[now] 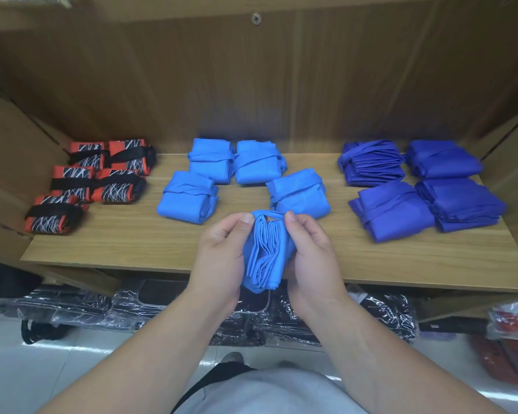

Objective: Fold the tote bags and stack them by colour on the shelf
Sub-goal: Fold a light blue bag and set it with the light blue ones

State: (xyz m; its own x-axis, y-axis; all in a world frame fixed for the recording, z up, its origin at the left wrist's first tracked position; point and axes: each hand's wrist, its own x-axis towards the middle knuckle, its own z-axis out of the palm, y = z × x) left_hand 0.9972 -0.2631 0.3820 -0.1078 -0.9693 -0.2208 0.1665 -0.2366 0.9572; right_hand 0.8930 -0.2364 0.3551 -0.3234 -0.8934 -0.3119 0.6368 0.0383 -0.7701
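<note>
Wood shelf (132,243) before you: over its front edge your left hand (219,258) and right hand (311,258) both clasp one folded bag (263,255), thumbs pinching its handle. Its long axis points away from you, at four light-blue bags (189,197) mid-shelf just beyond. Five red bags (114,186) sit by the left edge, four dark-blue bags (392,210) by the right.

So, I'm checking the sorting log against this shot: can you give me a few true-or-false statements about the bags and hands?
1. The left hand and right hand both hold a light blue bag. True.
2. The red-and-black bags sit at the left end of the shelf. True.
3. Five dark blue bags lie on the shelf. False: four dark blue bags lie there, at the right.
4. The held bag lies flat on the shelf. False: it stands upright between the hands.
</note>
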